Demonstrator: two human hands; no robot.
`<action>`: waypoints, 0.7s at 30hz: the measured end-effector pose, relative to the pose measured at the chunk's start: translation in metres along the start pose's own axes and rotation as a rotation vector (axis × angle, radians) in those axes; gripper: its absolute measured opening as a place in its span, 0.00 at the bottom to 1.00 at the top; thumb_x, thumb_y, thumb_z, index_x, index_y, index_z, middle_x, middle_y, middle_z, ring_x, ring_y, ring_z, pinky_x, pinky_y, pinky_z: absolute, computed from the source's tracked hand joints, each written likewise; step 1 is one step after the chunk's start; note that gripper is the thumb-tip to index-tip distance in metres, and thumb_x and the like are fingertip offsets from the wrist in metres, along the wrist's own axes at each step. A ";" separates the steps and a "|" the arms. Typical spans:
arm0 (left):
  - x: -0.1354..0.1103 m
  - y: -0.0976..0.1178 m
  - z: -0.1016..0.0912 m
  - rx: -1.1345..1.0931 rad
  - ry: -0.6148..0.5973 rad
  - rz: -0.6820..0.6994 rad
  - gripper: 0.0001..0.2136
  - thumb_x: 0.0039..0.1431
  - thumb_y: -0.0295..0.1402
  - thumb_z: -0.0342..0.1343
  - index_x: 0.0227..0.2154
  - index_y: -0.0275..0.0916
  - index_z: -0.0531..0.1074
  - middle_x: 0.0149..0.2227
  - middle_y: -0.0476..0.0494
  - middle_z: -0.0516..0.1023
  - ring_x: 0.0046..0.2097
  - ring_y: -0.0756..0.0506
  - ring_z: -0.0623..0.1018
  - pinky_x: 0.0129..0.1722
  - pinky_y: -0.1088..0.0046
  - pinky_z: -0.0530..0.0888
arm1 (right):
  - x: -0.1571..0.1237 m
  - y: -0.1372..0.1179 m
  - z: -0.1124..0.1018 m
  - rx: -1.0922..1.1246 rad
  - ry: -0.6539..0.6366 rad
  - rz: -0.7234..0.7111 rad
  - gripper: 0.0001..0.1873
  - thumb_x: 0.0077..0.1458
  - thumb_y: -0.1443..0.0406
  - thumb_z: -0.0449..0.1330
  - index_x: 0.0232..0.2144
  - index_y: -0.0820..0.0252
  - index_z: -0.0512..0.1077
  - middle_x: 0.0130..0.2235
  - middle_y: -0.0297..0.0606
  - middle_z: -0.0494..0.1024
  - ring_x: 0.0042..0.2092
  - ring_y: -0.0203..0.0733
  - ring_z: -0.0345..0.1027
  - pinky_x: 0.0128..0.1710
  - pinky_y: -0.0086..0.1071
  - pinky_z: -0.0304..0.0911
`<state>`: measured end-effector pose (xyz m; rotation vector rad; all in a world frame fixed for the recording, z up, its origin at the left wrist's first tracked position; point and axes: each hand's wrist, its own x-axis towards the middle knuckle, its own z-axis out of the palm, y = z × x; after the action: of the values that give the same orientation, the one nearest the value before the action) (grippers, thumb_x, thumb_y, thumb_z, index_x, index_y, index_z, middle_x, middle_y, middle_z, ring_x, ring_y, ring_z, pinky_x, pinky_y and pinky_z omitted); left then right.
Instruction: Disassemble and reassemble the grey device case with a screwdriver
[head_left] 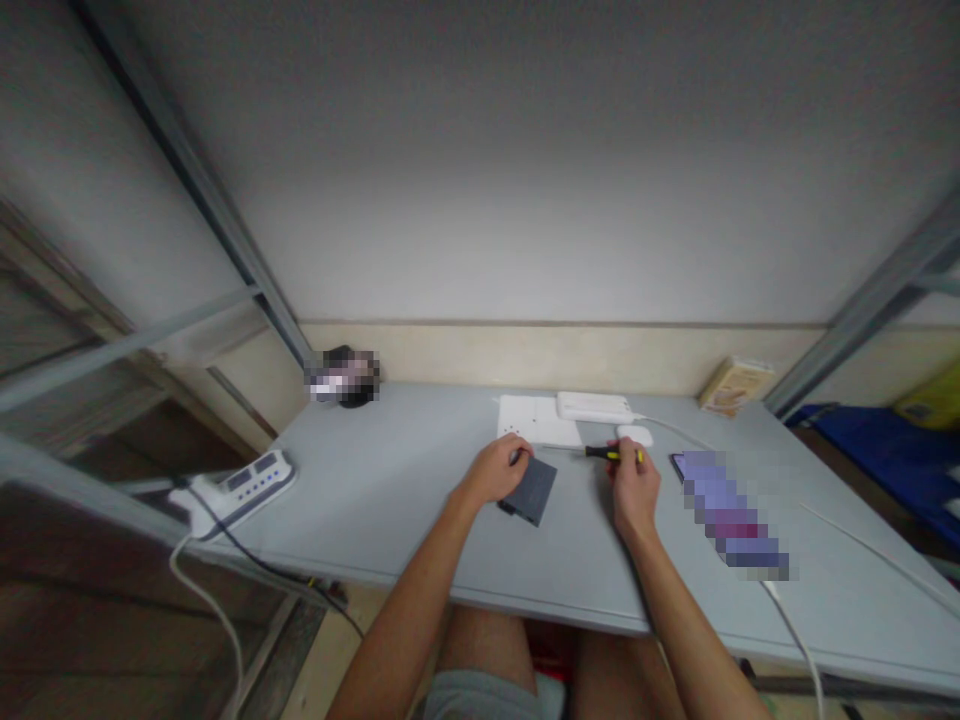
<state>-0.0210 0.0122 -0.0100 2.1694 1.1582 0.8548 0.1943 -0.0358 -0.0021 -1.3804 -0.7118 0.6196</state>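
Observation:
My left hand [501, 468] is closed on the upper left edge of a flat dark grey box [534, 492], which lies tilted on the desk. Its fingertips are partly hidden, so anything small between them cannot be made out. In my right hand [635, 490] is a screwdriver [602, 453] with a black and yellow handle. The thin shaft points left, above the desk and toward the box. Just behind both hands lies a white sheet [551, 432] with several tiny dark pieces or marks near its left front corner.
A white bar-shaped device [592, 407] with a cable and a small white rounded case [635, 435] lie behind my right hand. At right are a phone [727, 515] and a yellowish box [736, 387]. A power strip [240, 490] sits at the left edge, a dark object [356, 385] at back left.

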 end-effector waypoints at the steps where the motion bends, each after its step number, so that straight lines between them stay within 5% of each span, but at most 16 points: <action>1: 0.000 -0.001 0.000 0.002 -0.002 0.001 0.10 0.62 0.27 0.50 0.36 0.40 0.77 0.40 0.45 0.79 0.43 0.45 0.77 0.48 0.71 0.72 | 0.000 0.000 0.000 0.000 -0.003 -0.002 0.32 0.50 0.37 0.58 0.31 0.61 0.75 0.20 0.29 0.67 0.23 0.35 0.57 0.24 0.30 0.52; 21: 0.000 0.002 -0.002 0.007 -0.011 -0.005 0.10 0.62 0.28 0.49 0.37 0.40 0.77 0.41 0.44 0.79 0.44 0.45 0.77 0.49 0.70 0.73 | 0.002 0.007 -0.001 0.007 -0.013 -0.004 0.31 0.51 0.38 0.58 0.32 0.61 0.74 0.20 0.28 0.66 0.23 0.35 0.57 0.25 0.30 0.52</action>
<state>-0.0214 0.0111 -0.0070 2.1737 1.1627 0.8363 0.1967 -0.0337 -0.0090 -1.3691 -0.7216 0.6278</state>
